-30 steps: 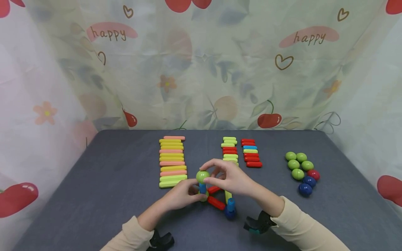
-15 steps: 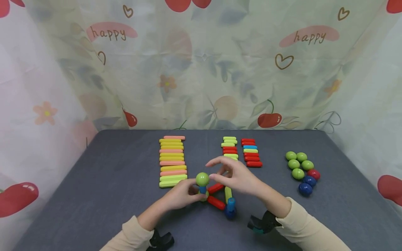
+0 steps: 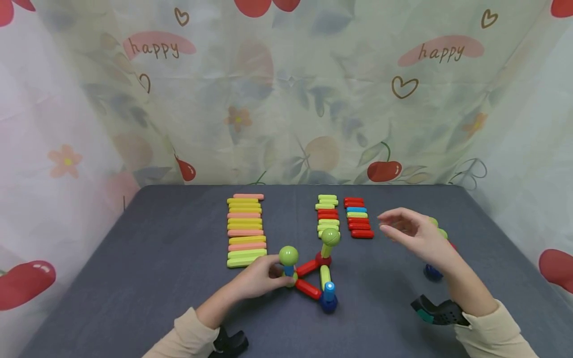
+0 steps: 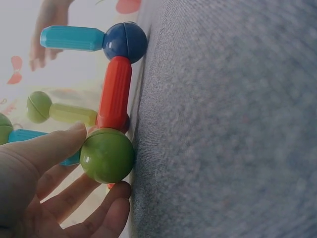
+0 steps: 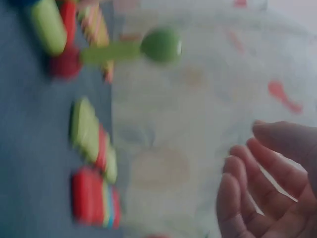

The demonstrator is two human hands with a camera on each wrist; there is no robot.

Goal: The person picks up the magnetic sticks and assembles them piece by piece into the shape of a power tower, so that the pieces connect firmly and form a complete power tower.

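Note:
A triangle of two red sticks point(image 3: 308, 289) and a yellow-green stick point(image 3: 325, 277) joins three balls on the table. My left hand point(image 3: 261, 278) pinches its left corner, a green ball point(image 4: 107, 155), between thumb and fingers. From that corner rises a blue stick topped by a green ball point(image 3: 288, 255). At the far corner, a red ball point(image 3: 323, 259) bears a yellow-green upright with another green ball point(image 3: 331, 236) on top. A bare blue stick point(image 3: 330, 290) stands on the dark blue ball point(image 3: 329, 302) in front. My right hand point(image 3: 416, 236), holding nothing, hovers over the loose balls, fingers loosely bent.
Loose balls, among them a dark blue ball point(image 3: 432, 272), lie partly hidden behind my right hand. A column of long pink, yellow and green sticks point(image 3: 244, 227) lies at back left. Two columns of shorter sticks point(image 3: 328, 212) lie behind the triangle. A patterned curtain point(image 3: 291, 99) hangs behind.
My right hand has let go of the green ball atop the left blue stick and moved right to the loose balls. My left hand has stayed at the left corner.

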